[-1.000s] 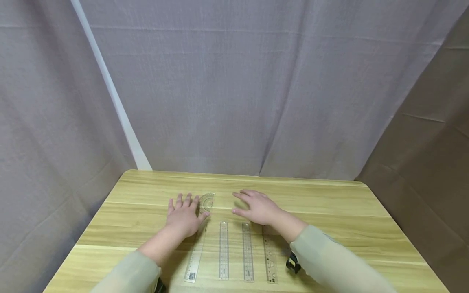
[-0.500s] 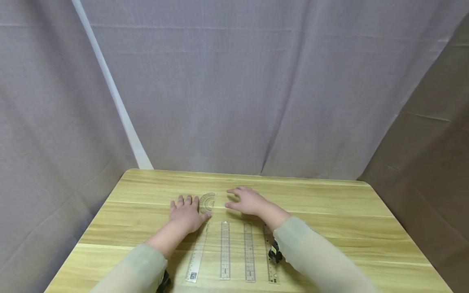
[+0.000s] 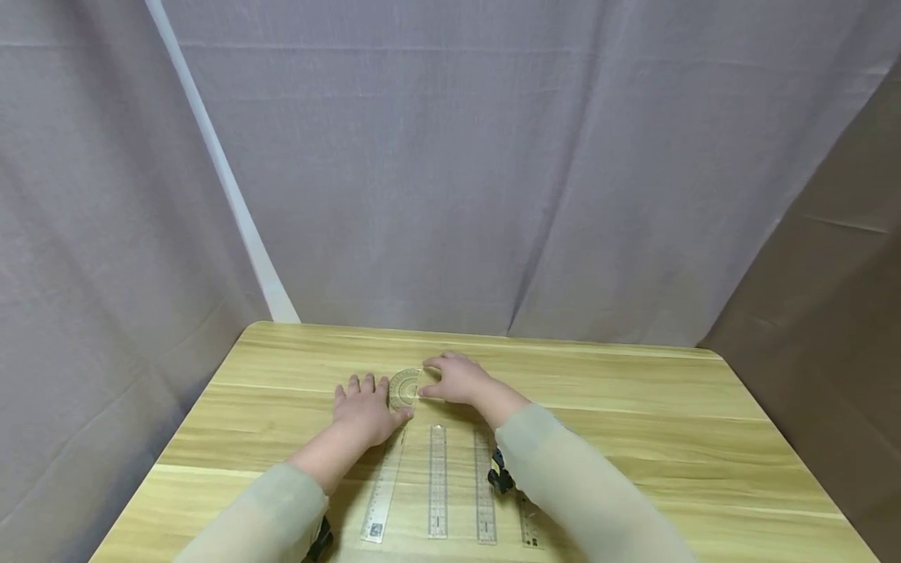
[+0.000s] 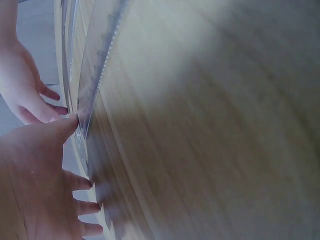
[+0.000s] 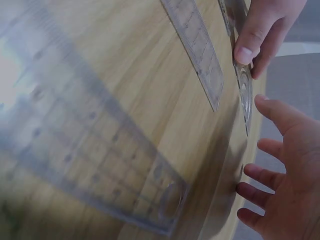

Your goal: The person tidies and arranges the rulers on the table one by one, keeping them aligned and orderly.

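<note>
A clear protractor (image 3: 403,389) lies flat on the wooden table between the two hands, its straight edge facing right. My left hand (image 3: 364,414) rests with fingers spread at its left side. The left thumb presses at the protractor's lower corner, by the top end of a clear ruler (image 3: 383,493). At the straight edge is my right hand (image 3: 461,381), thumb and fingers apart; in the right wrist view its relaxed fingers (image 5: 257,194) hold nothing, and the thumb is close to the protractor (image 5: 245,90).
Two more clear rulers, a middle one (image 3: 438,485) and another (image 3: 485,504), lie roughly parallel nearer the body. A fourth strip, a template ruler (image 3: 530,528), is partly hidden under the right forearm. Grey curtains (image 3: 422,195) stand behind the table (image 3: 633,438).
My right hand has moved left to the protractor's straight edge, its forearm now covering most of the rightmost ruler. The left hand has stayed on the protractor's side.
</note>
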Action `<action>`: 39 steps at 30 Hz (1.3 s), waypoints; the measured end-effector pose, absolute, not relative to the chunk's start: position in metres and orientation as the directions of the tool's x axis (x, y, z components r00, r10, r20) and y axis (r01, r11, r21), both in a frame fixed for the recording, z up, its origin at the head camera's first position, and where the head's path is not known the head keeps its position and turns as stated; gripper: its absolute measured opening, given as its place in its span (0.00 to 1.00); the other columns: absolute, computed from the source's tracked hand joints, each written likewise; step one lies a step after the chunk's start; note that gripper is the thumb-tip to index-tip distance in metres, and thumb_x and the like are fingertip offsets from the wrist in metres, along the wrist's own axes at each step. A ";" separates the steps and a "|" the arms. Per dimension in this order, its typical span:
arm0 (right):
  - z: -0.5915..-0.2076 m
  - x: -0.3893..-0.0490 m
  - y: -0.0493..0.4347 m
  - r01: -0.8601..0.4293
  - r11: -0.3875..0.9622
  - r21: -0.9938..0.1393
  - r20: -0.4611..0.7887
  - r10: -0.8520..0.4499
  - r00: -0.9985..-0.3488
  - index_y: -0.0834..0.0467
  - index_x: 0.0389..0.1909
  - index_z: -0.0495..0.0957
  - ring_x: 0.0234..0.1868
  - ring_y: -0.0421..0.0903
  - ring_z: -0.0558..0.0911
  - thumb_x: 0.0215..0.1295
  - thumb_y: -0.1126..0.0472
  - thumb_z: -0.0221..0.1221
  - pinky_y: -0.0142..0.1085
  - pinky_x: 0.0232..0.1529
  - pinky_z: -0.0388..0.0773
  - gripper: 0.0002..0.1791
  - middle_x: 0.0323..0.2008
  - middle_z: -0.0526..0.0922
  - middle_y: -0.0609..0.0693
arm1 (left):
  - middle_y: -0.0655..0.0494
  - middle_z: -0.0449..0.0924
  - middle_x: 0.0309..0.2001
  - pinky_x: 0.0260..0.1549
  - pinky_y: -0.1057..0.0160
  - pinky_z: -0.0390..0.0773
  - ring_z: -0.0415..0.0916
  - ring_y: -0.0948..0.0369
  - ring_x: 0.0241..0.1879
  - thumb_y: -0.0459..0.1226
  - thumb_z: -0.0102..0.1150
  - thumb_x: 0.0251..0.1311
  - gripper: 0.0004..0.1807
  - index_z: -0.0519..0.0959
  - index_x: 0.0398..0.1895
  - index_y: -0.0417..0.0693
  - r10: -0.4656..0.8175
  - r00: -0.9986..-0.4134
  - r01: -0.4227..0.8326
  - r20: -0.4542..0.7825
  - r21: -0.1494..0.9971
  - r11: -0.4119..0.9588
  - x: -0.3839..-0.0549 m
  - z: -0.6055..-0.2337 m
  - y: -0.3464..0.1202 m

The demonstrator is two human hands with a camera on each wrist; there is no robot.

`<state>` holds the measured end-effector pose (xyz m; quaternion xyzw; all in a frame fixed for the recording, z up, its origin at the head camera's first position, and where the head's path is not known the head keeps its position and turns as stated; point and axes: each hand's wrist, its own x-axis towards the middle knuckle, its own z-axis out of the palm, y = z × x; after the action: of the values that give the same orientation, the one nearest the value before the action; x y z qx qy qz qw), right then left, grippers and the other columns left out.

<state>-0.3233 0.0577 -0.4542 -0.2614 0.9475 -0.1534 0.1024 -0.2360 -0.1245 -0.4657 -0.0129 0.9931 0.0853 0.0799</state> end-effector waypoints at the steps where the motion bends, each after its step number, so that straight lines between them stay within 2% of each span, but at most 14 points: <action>1: -0.455 -0.324 0.057 -0.462 0.819 -0.340 -0.115 -0.524 -0.844 0.50 0.69 0.70 0.71 0.61 0.64 0.61 0.38 0.64 0.61 0.69 0.56 0.39 0.71 0.66 0.60 | 0.38 0.52 0.76 0.70 0.33 0.43 0.44 0.35 0.74 0.68 0.48 0.62 0.49 0.58 0.76 0.45 -0.010 -0.987 -0.037 -0.160 0.165 0.986 -0.235 -0.465 -0.124; 9: -0.460 -0.327 0.050 -0.455 0.848 -0.272 -0.111 -0.498 -0.860 0.50 0.69 0.71 0.71 0.60 0.64 0.59 0.34 0.63 0.58 0.70 0.57 0.41 0.70 0.66 0.58 | 0.38 0.52 0.76 0.70 0.34 0.44 0.45 0.36 0.74 0.68 0.49 0.61 0.50 0.59 0.76 0.45 -0.021 -0.987 -0.049 -0.162 0.171 0.984 -0.232 -0.463 -0.119; 21: -0.458 -0.326 0.044 -0.427 0.874 -0.230 -0.122 -0.462 -0.879 0.48 0.66 0.75 0.67 0.58 0.67 0.58 0.33 0.63 0.54 0.69 0.58 0.38 0.65 0.71 0.55 | 0.38 0.50 0.76 0.69 0.33 0.46 0.46 0.37 0.74 0.68 0.47 0.63 0.49 0.57 0.77 0.46 -0.024 -0.985 -0.050 -0.168 0.155 0.987 -0.232 -0.466 -0.113; 39: -0.456 -0.324 0.044 -0.406 0.871 -0.278 -0.104 -0.447 -0.889 0.47 0.59 0.79 0.63 0.58 0.71 0.59 0.39 0.65 0.51 0.63 0.63 0.29 0.61 0.74 0.54 | 0.38 0.50 0.76 0.69 0.32 0.47 0.47 0.36 0.74 0.66 0.48 0.64 0.47 0.57 0.77 0.46 -0.025 -0.983 -0.053 -0.180 0.147 0.988 -0.232 -0.467 -0.111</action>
<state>-0.3238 0.0437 -0.4559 -0.2211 0.9636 -0.1253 0.0826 -0.2320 -0.1107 -0.4669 -0.0196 0.9929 0.0759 0.0893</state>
